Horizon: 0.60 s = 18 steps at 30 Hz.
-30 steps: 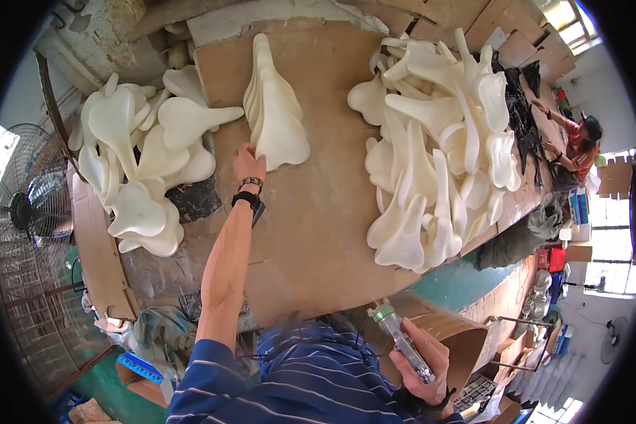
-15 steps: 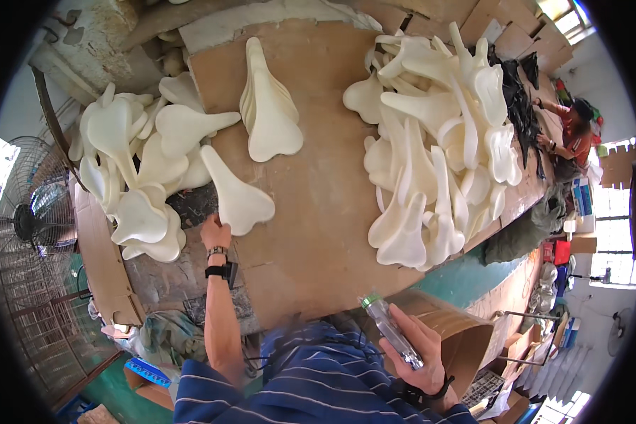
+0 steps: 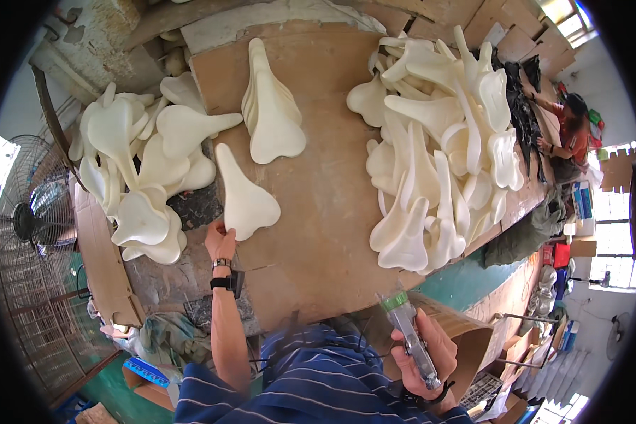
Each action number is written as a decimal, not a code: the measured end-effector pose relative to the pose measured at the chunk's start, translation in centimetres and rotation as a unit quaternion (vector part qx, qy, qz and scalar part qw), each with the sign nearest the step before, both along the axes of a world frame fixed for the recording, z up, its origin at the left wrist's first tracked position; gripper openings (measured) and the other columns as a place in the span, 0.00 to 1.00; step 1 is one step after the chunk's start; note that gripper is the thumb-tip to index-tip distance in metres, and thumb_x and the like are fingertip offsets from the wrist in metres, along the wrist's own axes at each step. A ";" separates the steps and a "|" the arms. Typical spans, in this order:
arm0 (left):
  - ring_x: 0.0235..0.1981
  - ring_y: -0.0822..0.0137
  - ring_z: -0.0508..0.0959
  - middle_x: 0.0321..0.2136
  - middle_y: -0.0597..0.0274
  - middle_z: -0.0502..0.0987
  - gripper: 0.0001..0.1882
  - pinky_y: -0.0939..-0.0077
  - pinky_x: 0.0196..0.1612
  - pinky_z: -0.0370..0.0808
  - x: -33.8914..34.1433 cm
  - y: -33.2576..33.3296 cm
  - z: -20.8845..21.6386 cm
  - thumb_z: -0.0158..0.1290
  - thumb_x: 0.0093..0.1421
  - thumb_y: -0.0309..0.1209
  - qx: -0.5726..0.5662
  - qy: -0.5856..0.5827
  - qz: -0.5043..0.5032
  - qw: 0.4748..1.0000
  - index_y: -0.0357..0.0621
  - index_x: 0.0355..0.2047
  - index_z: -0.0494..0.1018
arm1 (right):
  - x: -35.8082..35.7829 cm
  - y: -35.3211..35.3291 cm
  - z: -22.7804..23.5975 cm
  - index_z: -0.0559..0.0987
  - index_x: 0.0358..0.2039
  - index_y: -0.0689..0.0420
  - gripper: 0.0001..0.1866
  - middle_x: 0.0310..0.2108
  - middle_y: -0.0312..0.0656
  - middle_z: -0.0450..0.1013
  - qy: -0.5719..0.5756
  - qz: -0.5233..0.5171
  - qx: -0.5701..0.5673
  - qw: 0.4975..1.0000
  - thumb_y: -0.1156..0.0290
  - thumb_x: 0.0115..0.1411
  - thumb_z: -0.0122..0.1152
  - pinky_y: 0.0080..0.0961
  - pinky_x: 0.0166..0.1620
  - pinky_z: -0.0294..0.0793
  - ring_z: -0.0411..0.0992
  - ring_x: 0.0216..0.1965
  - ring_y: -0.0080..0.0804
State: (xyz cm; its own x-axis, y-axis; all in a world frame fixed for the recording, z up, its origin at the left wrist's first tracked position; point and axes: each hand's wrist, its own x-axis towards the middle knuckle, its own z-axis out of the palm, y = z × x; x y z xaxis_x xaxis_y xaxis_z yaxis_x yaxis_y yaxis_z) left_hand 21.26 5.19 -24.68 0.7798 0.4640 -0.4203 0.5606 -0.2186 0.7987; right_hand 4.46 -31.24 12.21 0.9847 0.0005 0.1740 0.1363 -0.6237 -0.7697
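Cream foam saddle (image 3: 244, 194) pinched by left hand (image 3: 220, 242), right hand (image 3: 420, 357) clenched around green-capped tool (image 3: 410, 336)

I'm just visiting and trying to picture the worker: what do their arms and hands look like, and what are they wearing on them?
Both forearms are bare, with no gloves. The left hand has a dark watch strapped at the wrist, plus a thin beaded band just above it. The right hand has a dark strap at its wrist. The short-sleeved shirt is blue with thin pale stripes.

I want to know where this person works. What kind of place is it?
Probably a small factory workshop: heaps of identical cream foam saddle shapes cover a cardboard-topped bench, with a big fan beside it.
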 end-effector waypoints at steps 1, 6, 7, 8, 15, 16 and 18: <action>0.36 0.64 0.84 0.38 0.54 0.82 0.22 0.69 0.34 0.85 -0.4 0.2 0.3 0.59 0.57 0.22 -0.009 -0.003 0.007 1.000 0.35 0.53 0.73 | 0.0 -0.1 -0.1 0.73 0.61 0.71 0.30 0.33 0.46 0.81 -0.001 0.003 0.003 1.000 0.69 0.62 0.70 0.28 0.40 0.80 0.80 0.31 0.34; 0.40 0.66 0.82 0.42 0.56 0.80 0.23 0.69 0.34 0.86 -1.6 1.0 2.3 0.56 0.60 0.19 -0.045 -0.053 0.002 0.998 0.35 0.57 0.69 | -0.7 -0.6 -0.6 0.73 0.60 0.71 0.29 0.32 0.46 0.81 0.001 -0.003 0.006 1.000 0.70 0.62 0.70 0.30 0.41 0.80 0.81 0.33 0.36; 0.40 0.66 0.81 0.43 0.56 0.79 0.23 0.69 0.34 0.86 -1.6 1.4 2.1 0.55 0.61 0.19 -0.064 -0.057 0.003 0.996 0.34 0.57 0.69 | -0.8 -0.8 -0.5 0.73 0.60 0.71 0.29 0.32 0.45 0.81 0.001 0.000 0.007 1.000 0.70 0.61 0.70 0.30 0.41 0.80 0.81 0.34 0.36; 0.40 0.66 0.81 0.43 0.56 0.79 0.23 0.70 0.34 0.86 -1.3 1.6 2.0 0.55 0.62 0.19 -0.085 -0.063 0.003 0.994 0.33 0.57 0.68 | -0.8 -0.9 -0.5 0.73 0.59 0.72 0.29 0.32 0.45 0.81 0.019 -0.003 0.010 1.000 0.71 0.61 0.70 0.29 0.42 0.79 0.81 0.34 0.36; 0.51 0.65 0.77 0.49 0.55 0.77 0.25 0.70 0.57 0.73 4.1 0.4 -0.6 0.56 0.59 0.18 -0.065 -0.177 -0.067 0.980 0.35 0.58 0.70 | -2.3 -1.6 -1.3 0.74 0.59 0.71 0.29 0.34 0.46 0.80 0.152 -0.034 0.035 0.987 0.73 0.60 0.70 0.28 0.42 0.78 0.79 0.34 0.36; 0.51 0.64 0.78 0.49 0.55 0.78 0.25 0.70 0.57 0.74 6.0 -1.5 0.8 0.56 0.59 0.17 -0.011 -0.187 -0.088 0.978 0.35 0.57 0.70 | -2.6 -1.5 -1.7 0.74 0.59 0.71 0.29 0.34 0.46 0.80 0.152 -0.041 0.037 0.987 0.73 0.60 0.70 0.28 0.41 0.78 0.79 0.34 0.35; 0.53 0.55 0.79 0.51 0.49 0.79 0.25 0.63 0.58 0.73 10.3 -3.4 -0.2 0.59 0.57 0.19 0.043 -0.229 -0.117 0.965 0.36 0.57 0.71 | -2.5 -1.0 -1.9 0.75 0.59 0.71 0.28 0.34 0.45 0.80 0.136 -0.065 0.066 0.986 0.72 0.60 0.69 0.27 0.40 0.78 0.79 0.34 0.34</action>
State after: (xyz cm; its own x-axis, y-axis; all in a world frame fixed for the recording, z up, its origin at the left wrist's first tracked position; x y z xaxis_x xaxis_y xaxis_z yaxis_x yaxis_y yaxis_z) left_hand 31.52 1.76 -24.92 0.9622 0.2710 0.0254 0.0806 -0.3727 0.9244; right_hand 1.92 -32.20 10.36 0.9852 -0.1345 -0.1062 -0.1610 -0.5139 -0.8426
